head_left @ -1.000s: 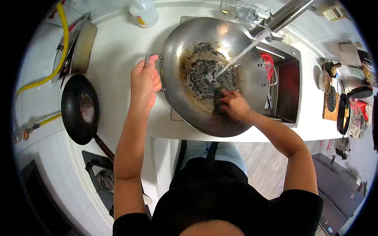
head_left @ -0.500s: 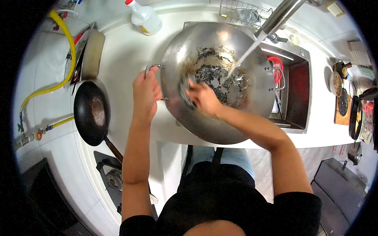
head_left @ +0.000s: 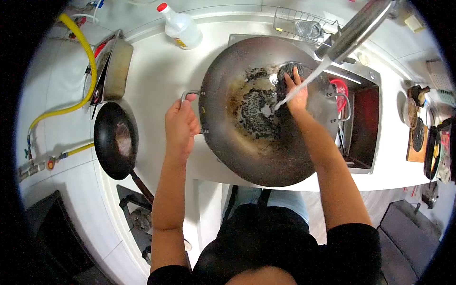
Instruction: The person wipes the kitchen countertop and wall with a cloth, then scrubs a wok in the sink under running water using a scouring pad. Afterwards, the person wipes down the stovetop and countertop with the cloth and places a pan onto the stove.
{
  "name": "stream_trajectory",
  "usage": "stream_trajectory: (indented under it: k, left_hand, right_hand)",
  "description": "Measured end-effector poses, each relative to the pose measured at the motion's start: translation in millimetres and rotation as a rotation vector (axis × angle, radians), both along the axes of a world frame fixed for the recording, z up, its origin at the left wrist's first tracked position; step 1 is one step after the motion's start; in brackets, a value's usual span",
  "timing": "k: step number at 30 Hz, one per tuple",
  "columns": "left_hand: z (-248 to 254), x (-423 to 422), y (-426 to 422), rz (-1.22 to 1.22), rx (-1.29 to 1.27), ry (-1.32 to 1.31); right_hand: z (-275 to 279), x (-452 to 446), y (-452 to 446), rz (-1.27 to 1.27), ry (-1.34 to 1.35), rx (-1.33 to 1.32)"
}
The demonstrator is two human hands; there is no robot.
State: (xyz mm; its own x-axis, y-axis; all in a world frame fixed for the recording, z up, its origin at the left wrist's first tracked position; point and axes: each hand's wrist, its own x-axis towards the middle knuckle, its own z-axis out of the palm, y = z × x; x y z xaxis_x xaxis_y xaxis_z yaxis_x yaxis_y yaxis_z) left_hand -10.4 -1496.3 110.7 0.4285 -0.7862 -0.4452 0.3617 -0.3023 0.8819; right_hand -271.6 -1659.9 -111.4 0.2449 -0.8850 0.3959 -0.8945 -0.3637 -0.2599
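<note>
A large metal wok lies over the counter and the sink's left part, its bottom wet, with black and brown burnt patches. My left hand is closed round its left loop handle. Inside, against the upper right wall, my right hand presses a dark scouring pad, partly covered by the fingers. Water runs from the metal faucet into the wok beside that hand.
Right of the wok, the sink shows a red-rimmed item. A white bottle with a red cap stands behind. Leftward are a black frying pan, a metal pan and a stove. A wire rack sits at the back.
My right hand has moved with the scouring pad from the wok's left side to its upper right wall. The left hand keeps its hold on the handle.
</note>
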Motion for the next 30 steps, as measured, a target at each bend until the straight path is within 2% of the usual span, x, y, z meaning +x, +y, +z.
stream_trajectory:
  k: [1,3,5,7,9,12,15,18,21,23,25,30]
  left_hand:
    - [-1.9,2.1,0.2,-0.012,-0.005,0.01]
    - [-5.6,6.1,1.2,-0.033,-0.011,0.032]
    - [-8.5,7.7,2.7,-0.024,-0.001,0.026]
    - [-9.8,7.9,1.2,-0.015,-0.001,0.026]
    - [-9.6,7.1,0.6,-0.002,0.005,0.028]
    - [-7.0,3.5,1.4,-0.004,-0.007,0.004]
    - [-11.5,6.1,0.9,-0.012,-0.025,-0.009]
    - [-10.0,5.5,1.2,-0.03,-0.053,-0.014]
    - [-6.3,3.9,1.3,-0.055,-0.069,-0.002]
    - [-5.2,2.2,1.0,-0.049,-0.063,-0.005]
    - [-3.3,2.6,0.8,-0.054,-0.057,-0.006]
    - [-2.0,1.2,0.3,-0.053,-0.039,-0.052]
  right_hand:
    - [-15.3,23.2,-8.9,-0.033,-0.293,0.038]
    - [-5.6,67.9,-10.8,-0.045,-0.394,-0.137]
    - [15.1,110.9,-1.5,-0.123,-0.556,0.234]
    - [32.4,142.1,12.7,-0.002,-0.595,0.201]
    - [52.2,162.5,31.7,0.085,-0.762,0.176]
    - [64.9,178.5,59.6,0.135,-0.956,0.333]
    - [108.3,179.1,94.3,0.125,-1.154,0.561]
    - [124.8,178.8,112.0,0.079,-1.136,0.682]
    - [152.8,159.2,125.4,0.123,-1.033,0.832]
    - [151.9,146.4,138.4,0.17,-0.918,0.938]
    - [139.7,128.2,156.9,0.282,-0.827,0.867]
    - [98.4,26.5,182.8,0.727,-0.355,0.806]
